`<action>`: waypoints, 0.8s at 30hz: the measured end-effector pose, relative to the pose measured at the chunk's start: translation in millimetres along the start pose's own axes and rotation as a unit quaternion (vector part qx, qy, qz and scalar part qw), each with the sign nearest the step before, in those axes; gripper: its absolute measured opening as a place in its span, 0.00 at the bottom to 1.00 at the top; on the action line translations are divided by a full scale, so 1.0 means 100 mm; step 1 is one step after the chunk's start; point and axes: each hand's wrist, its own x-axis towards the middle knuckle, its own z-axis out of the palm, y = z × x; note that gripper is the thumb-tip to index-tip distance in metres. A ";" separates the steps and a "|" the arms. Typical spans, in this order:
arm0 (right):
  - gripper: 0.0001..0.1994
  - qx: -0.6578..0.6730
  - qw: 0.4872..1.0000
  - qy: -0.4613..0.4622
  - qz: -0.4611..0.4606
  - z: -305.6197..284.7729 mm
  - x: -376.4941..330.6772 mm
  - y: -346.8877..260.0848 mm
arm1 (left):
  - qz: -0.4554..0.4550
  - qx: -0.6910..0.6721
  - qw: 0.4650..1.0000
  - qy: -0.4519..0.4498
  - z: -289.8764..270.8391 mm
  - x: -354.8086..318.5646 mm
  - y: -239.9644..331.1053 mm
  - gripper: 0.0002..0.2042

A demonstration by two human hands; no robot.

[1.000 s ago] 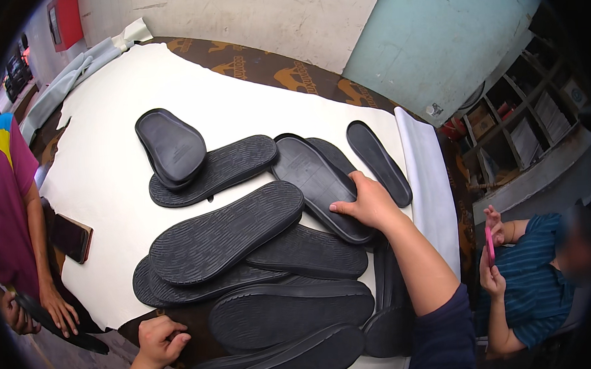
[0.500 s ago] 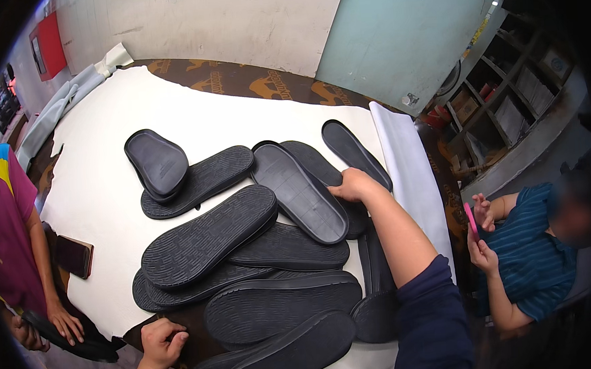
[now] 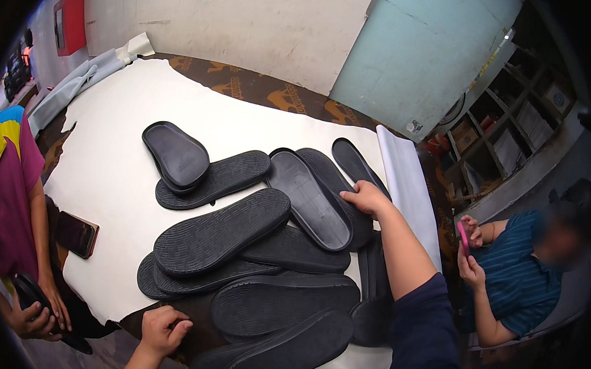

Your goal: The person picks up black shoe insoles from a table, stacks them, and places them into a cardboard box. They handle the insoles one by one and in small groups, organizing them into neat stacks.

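Right hand [image 3: 367, 200] right at a black sole [image 3: 330, 177]!
Whether it's gripping, can't tell; left hand [image 3: 161, 330] curled up, nothing visible inside, by the brown surface [image 3: 198, 311].

The black shoe soles lay in a loose heap, long and rounded at the ends. At its middle, a wavy-ribbed sole [image 3: 224, 231] rested tread up across others, with a partly covered sole [image 3: 303, 247] at between three and four o'clock and two overlapped soles [image 3: 210, 279] at half past six. At eleven, a smooth-faced sole [image 3: 178, 151] sat tilted on a ribbed sole [image 3: 237, 176] lying at twelve. Toward two, a rimmed sole [image 3: 312, 200] showed its hollow inner face, overlapping a darker sole [image 3: 329, 176]; beyond it lay a narrow sole [image 3: 355, 160]. At five, a broad tread-up sole [image 3: 282, 306] lay above a slanting sole [image 3: 292, 354].
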 end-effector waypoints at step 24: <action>0.15 0.578 0.782 -0.107 -0.208 -0.57 -1.63 -0.75 | 0.004 -0.020 1.000 0.003 -0.01 -0.01 0.03 0.11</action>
